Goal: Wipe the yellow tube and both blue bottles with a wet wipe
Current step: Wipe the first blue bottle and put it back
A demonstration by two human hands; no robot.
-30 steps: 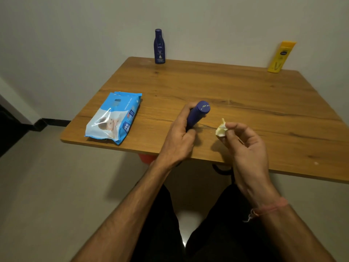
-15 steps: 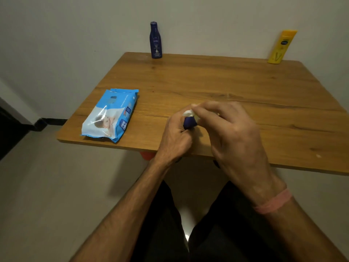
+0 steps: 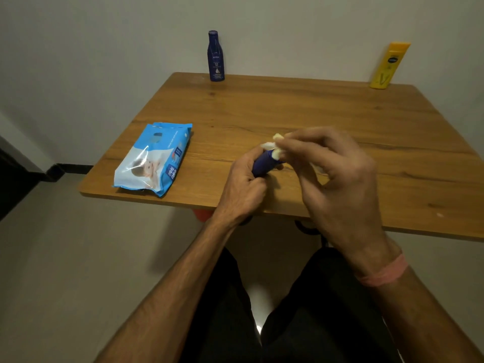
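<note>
The left hand (image 3: 242, 187) is wrapped around the lower body of a small dark blue plastic bottle (image 3: 263, 165), holding it tilted above the near part of the wooden table (image 3: 301, 113), its top end pointing away and to the right. The right hand (image 3: 332, 174) sits just beside it, fingers curled, pinching a crumpled white wet wipe (image 3: 273, 146) against the bottle's top end (the cap itself is hidden under the wipe). The two hands are close together, meeting at the bottle.

A second dark blue bottle (image 3: 216, 56) stands upright at the table's far edge, against the wall. The yellow plastic tube (image 3: 389, 65) stands at the far right corner, leaning back on the wall. A light blue pack of wipes (image 3: 154, 159) lies flat near the table's left front edge, well apart from the hands.
</note>
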